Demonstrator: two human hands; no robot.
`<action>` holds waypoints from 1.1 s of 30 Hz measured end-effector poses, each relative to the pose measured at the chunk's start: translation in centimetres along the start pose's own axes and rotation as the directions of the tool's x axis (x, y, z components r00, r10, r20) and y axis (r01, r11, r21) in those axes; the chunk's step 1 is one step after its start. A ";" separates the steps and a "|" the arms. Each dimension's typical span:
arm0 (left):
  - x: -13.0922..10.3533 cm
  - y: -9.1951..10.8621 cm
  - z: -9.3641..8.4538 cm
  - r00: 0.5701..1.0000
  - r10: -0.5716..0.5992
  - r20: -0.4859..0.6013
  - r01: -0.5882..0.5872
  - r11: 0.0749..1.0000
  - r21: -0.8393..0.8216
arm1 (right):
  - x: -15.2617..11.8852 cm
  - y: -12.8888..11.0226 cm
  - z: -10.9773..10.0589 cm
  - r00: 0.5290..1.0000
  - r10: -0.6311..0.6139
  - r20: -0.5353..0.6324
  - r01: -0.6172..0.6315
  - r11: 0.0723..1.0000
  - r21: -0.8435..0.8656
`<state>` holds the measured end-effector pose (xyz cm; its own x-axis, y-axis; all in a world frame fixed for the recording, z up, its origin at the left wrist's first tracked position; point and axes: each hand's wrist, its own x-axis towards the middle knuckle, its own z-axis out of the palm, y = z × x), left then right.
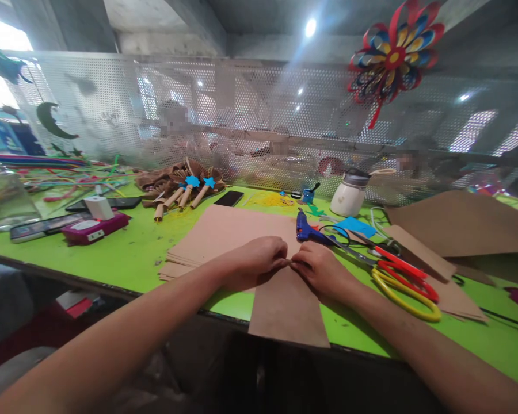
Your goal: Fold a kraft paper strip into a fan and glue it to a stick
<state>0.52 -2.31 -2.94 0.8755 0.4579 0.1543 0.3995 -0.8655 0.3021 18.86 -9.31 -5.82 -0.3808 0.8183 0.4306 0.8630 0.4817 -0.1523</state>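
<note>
Brown paper strip [288,310] lies lengthwise before the person, near end at the front edge of the table [227,305]. Left hand [264,254] and right hand [323,268] meet at its far end; grip on both sides a fingertip pinch on that edge. Step in hand looks like folding or rolling the edge; which, cannot tell. Next move, as judged, calls for even pressure from both pinches and a straight crease. Beyond: stacked brown sheets [224,230], partly under the left forearm. Just past the right hand, a blue glue gun [305,228]; rightward, yellow-handled scissors [408,298].
</note>
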 end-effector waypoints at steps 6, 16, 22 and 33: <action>0.1 0.3 0.0 1.000 0.030 0.001 -0.030 0.997 0.065 | 0.1 0.1 -0.2 0.998 -0.062 0.023 0.063 0.997 -0.032; -0.1 -0.1 -0.3 0.997 0.070 0.021 -0.072 0.991 0.111 | 0.1 0.3 -0.5 0.994 -0.075 0.075 0.083 0.990 -0.117; -0.6 -0.3 -1.0 0.991 0.068 0.112 -0.076 0.994 0.073 | -0.3 -0.2 -1.5 0.995 -0.042 0.092 0.045 0.998 -0.035; -0.6 -1.3 -1.3 0.980 0.135 0.144 -0.145 0.988 0.061 | -0.6 0.2 -2.4 0.986 -0.043 0.159 0.033 0.997 0.064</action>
<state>-0.89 -1.23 -2.24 0.9513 0.3031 0.0562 0.2845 -0.9334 0.2185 20.08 -10.40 -3.96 -0.4653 0.8363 0.2901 0.8271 0.5275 -0.1941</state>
